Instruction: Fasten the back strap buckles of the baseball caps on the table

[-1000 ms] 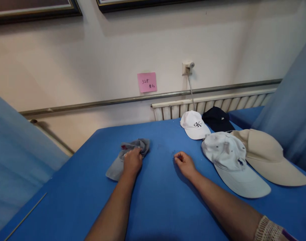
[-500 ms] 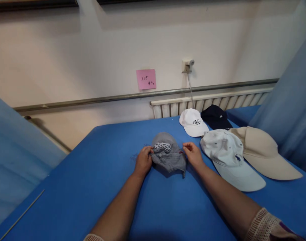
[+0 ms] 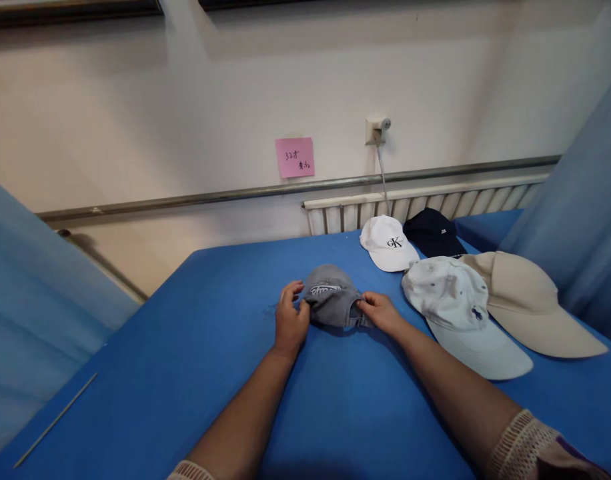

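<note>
A grey baseball cap (image 3: 330, 303) with white lettering lies on the blue surface in front of me, its rear opening and strap facing right and toward me. My right hand (image 3: 380, 311) pinches the cap's edge beside that opening. At the left edge of the cap is my left hand (image 3: 291, 320), its thumb against the fabric and its fingers parted from the thumb. The cap's lettering is partly folded out of sight.
To the right lie a white cap (image 3: 388, 243), a dark navy cap (image 3: 432, 232), a pale cap (image 3: 455, 310) and a beige cap (image 3: 525, 293). A thin rod (image 3: 55, 420) lies at left. Blue curtains (image 3: 40, 320) flank the blue-covered table (image 3: 195, 347); a radiator (image 3: 345, 217) stands behind.
The cap's near part has been folded up and inward, so its rear opening shows. My right hand has taken hold of its edge. My left fingers have loosened and lifted off.
</note>
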`<state>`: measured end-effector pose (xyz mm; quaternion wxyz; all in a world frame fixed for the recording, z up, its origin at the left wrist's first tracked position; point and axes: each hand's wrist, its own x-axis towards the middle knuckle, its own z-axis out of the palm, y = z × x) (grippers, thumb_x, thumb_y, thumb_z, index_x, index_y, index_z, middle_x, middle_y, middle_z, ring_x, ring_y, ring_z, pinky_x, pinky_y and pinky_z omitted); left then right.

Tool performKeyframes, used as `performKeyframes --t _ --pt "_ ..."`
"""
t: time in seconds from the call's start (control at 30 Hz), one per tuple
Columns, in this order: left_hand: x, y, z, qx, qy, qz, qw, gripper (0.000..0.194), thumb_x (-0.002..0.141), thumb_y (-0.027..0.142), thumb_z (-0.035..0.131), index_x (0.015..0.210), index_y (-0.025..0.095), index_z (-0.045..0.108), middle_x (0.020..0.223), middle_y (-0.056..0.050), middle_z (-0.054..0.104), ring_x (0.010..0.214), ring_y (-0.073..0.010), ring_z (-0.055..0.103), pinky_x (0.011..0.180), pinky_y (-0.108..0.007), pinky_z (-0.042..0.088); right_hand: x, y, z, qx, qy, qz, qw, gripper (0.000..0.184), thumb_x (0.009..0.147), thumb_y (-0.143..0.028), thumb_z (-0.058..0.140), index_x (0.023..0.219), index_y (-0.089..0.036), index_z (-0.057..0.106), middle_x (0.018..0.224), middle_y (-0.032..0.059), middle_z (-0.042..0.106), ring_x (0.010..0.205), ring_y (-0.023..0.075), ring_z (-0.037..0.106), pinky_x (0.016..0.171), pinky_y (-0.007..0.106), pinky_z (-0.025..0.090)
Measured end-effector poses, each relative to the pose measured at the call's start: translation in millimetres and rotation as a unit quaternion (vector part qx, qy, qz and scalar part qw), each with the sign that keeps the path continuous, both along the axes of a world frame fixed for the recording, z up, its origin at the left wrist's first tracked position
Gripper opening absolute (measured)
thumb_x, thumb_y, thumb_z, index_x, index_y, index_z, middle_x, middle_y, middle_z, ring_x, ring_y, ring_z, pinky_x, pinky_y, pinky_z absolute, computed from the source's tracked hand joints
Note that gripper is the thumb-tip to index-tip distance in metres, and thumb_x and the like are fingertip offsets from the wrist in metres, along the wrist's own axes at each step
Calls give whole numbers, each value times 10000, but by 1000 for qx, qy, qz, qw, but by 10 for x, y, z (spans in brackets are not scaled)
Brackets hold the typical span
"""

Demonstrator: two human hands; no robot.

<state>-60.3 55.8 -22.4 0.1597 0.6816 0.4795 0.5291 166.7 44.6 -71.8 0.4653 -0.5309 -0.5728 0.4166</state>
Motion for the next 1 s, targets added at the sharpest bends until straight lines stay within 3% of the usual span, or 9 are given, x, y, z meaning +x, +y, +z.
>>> performKeyframes --t 0.1,0.2,0.27,0.33,0.47,0.6,0.73,0.87,1.0 --pt "162 -283 138 117 127 -154 973 278 804 126 536 1058 207 612 1151 -81 638 1114 -214 568 1015 -415 413 0 48 -42 -4 27 1 1000 287 727 -462 587 627 -197 539 544 -47 522 495 110 444 480 230 337" --pt "324 -425 124 75 255 -269 926 365 810 225 619 1174 233 594 1318 -90 563 1252 -260 477 1074 -463 358 -13 40 -38 2 71 9 997 292 693 -475 638 659 -197 554 578 -42 563 522 115 483 512 236 382" --pt "365 -359 28 33 281 -268 921 394 797 269 653 1186 234 599 1366 -99 527 1287 -292 441 1074 -496 351 -6 39 -29 3 90 -9 996 304 674 -482 667 684 -198 560 588 -34 580 534 127 509 528 248 406" --pt "346 -201 -93 -9 254 -234 938 258 814 248 628 1068 208 648 1281 -115 588 1205 -278 517 1023 -479 408 17 39 -6 15 77 -57 995 302 672 -473 678 725 -196 571 620 -11 609 563 149 543 548 270 434" --pt "262 62 -234 -73 186 -203 958 104 814 220 610 902 192 657 1159 -96 661 1097 -247 589 980 -443 442 44 -59 133 132 -16 -154 979 188 751 -367 631 819 -194 604 808 46 658 671 171 581 625 296 473" --pt "253 66 -214 -104 137 -207 963 62 793 237 623 824 191 651 1127 -84 673 1068 -234 600 974 -415 443 -52 -276 314 246 -88 -50 964 115 842 -246 547 917 -207 623 936 49 645 675 142 570 623 272 468" --pt "253 34 -172 -153 53 -218 963 108 800 281 616 827 185 658 1093 -78 684 1034 -222 610 964 -398 439 -139 -343 337 270 -177 59 945 287 787 -178 625 1069 -217 591 1076 73 621 946 205 587 830 347 474" --pt "223 42 -135 -226 -48 -224 947 173 754 334 680 802 168 667 1110 -91 684 1023 -233 609 937 -383 443 -120 -265 270 204 -235 40 950 311 778 -118 594 1075 -208 573 1011 70 616 876 207 585 781 351 469" --pt "194 28 -77 -292 -154 -220 918 283 703 386 738 855 151 693 1080 -91 691 921 -211 622 836 -334 471 -123 -244 248 200 -274 44 940 316 761 -152 630 1065 -236 598 1008 66 628 916 231 581 785 350 448"
